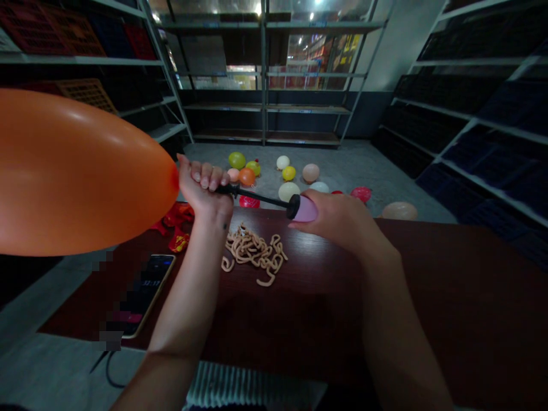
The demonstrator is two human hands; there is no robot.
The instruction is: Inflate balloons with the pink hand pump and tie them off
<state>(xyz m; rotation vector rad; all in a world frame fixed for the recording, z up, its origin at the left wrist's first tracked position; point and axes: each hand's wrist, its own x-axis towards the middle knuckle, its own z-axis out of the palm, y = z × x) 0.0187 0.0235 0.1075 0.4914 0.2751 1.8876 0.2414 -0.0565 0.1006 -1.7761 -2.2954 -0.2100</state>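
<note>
A large inflated orange balloon (81, 177) fills the left side, its neck reaching my left hand (205, 185). That hand is closed around the neck and the black end of a balloon pump (265, 198). My right hand (338, 220) wraps the pump's pink part at the other end, with a black rod showing between the two hands. Beneath the pump, a heap of beige, string-like uninflated balloons (252, 250) lies on the dark brown table (299, 319). Red and orange uninflated balloons (177, 222) lie beside my left wrist, partly hidden by the orange balloon.
A phone (149, 297) lies at the table's left, its screen lit. Several inflated balloons (289, 191) in yellow, white, pink and red rest on the floor beyond the table. Metal shelves (263, 108) stand at the back, with crates (107, 34) on the left racks and more racks at right.
</note>
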